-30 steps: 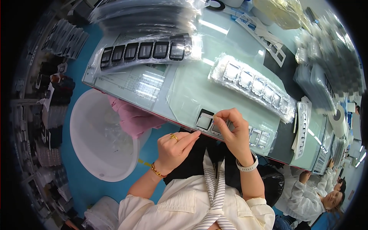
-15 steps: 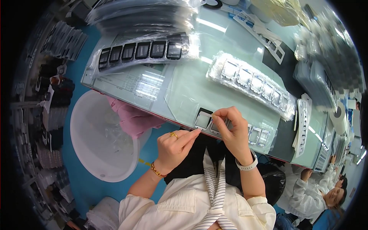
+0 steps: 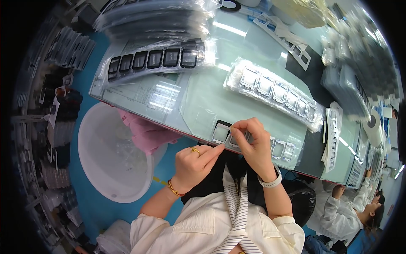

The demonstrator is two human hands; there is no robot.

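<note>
Right hand [image 3: 256,142]: one, over the frame strip [image 3: 279,149], covering its middle; thumb and forefinger tips set close together at the right edge of the end frame [image 3: 220,132]. Whether a film or edge is grasped between them cannot be told.

Left hand [image 3: 193,163]: one, on the near side of the strip; forefinger extended to the strip's near edge below the end frame, other fingers folded. No held item shows; whether the fingertip presses cannot be told.

Step in hand, as judged: close fingertip work at the strip's left end. The next move seems to call for a light right-hand touch, the strip kept steady.

Frame strip: one, flat on the glass-topped table [image 3: 198,101], along its near edge. Long axis runs left to right, parallel to that edge, the right end slanting closer to the wearer. Frames stand side by side across the axis; the end frame's dark band points away from the wearer.

Beyond the strip: one bubble-wrapped row of silver frames [image 3: 279,94], roughly parallel. Beyond and left: one film-wrapped row of dark frames [image 3: 154,58]. Left of the strip, below table height: one white tub [image 3: 86,158], with pink cloth [image 3: 146,129]. Right of the strip: one white cut-out sheet [image 3: 333,139].
</note>
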